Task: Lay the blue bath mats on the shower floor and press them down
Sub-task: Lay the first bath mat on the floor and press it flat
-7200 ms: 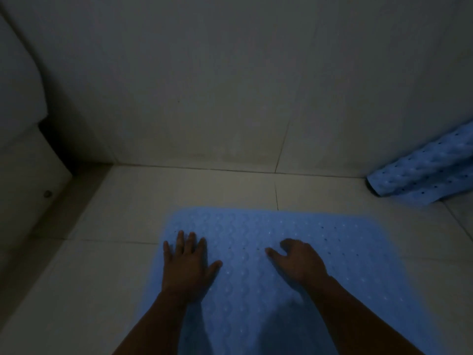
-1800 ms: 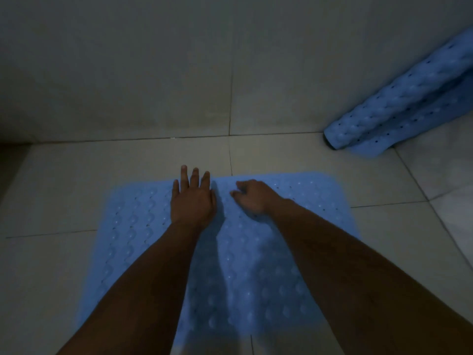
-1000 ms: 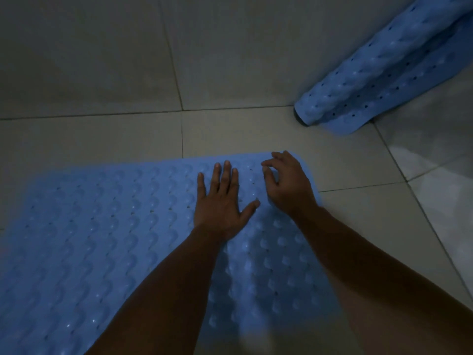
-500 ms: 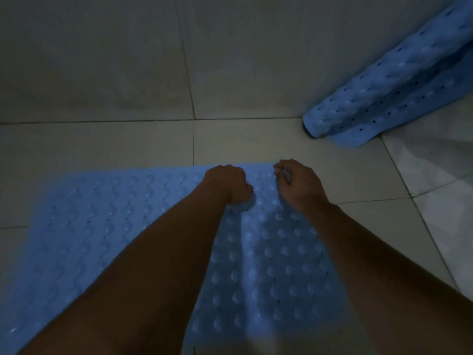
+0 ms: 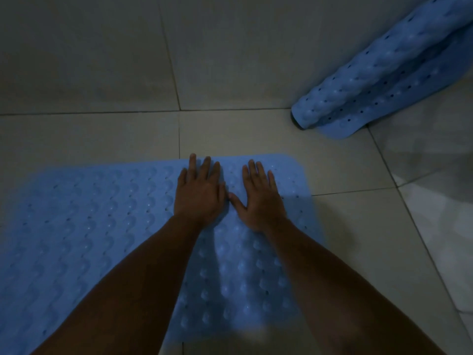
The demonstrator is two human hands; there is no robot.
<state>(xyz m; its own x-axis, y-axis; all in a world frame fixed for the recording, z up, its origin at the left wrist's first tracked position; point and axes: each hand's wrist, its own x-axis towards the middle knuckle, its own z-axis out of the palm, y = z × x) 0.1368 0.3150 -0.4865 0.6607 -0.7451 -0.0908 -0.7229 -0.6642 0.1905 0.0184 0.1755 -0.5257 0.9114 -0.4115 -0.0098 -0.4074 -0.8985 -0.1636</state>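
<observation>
A blue bath mat [image 5: 89, 226] with bumps and small holes lies flat on the tiled shower floor, filling the lower left and middle of the view. My left hand [image 5: 198, 193] presses flat on it near its far edge, fingers straight. My right hand [image 5: 259, 198] presses flat beside it, close to the mat's far right corner, thumb spread toward the left hand. A second blue bath mat [image 5: 378, 80], partly rolled, leans in the corner at the upper right with one end on the floor.
A tiled wall [image 5: 102, 55] rises just beyond the flat mat. Pale floor tiles [image 5: 371, 239] run to the right of the mat, with a lighter patch at the far right. The light is dim.
Half a second ago both hands were curled at the mat's far edge; now both lie flat with fingers straight, a little nearer to me.
</observation>
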